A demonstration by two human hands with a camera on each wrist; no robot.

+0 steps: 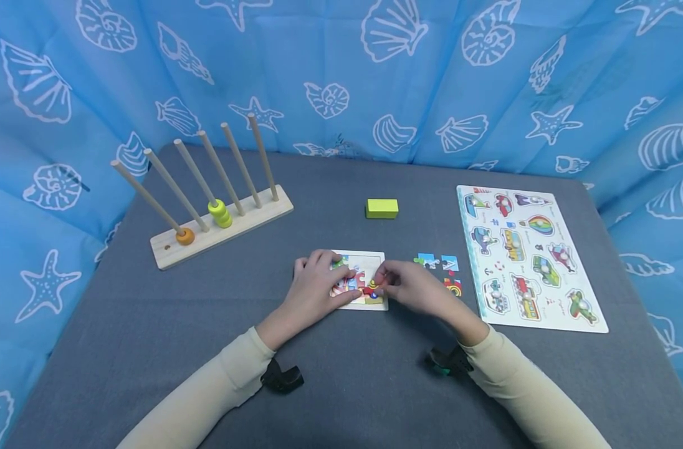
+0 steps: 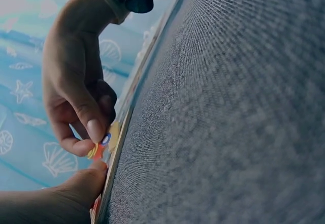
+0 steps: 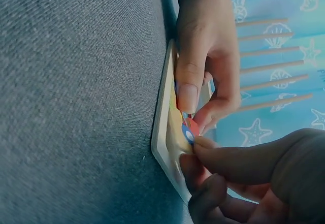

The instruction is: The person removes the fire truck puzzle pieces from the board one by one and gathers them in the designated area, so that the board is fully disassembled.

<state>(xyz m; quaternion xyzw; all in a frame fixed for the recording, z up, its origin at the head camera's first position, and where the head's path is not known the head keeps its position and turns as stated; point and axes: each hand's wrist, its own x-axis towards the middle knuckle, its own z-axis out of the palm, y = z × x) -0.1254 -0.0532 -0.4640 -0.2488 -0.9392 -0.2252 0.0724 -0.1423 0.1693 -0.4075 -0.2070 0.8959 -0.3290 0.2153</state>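
A small jigsaw tray [image 1: 379, 255] with a pale rim lies at the middle of the table, partly filled with colourful pieces. My left hand [image 1: 313, 284] rests over its left side, fingers spread on the fitted pieces, the thumb touching the lower part. At the tray's right side my right hand [image 1: 417, 287] pinches a red, yellow and blue jigsaw piece [image 3: 190, 128] between thumb and fingertips. In the left wrist view this piece [image 2: 98, 151] stands tilted just over the tray, close to the left thumb. The hands hide part of the tray.
Loose jigsaw pieces [image 1: 449, 263] lie right of the tray. Farther right is a vehicle peg puzzle board [image 1: 566, 305]. A yellow-green block [image 1: 382, 209] sits behind the tray. At the back left stands a wooden peg rack [image 1: 240, 227] with orange and green beads.
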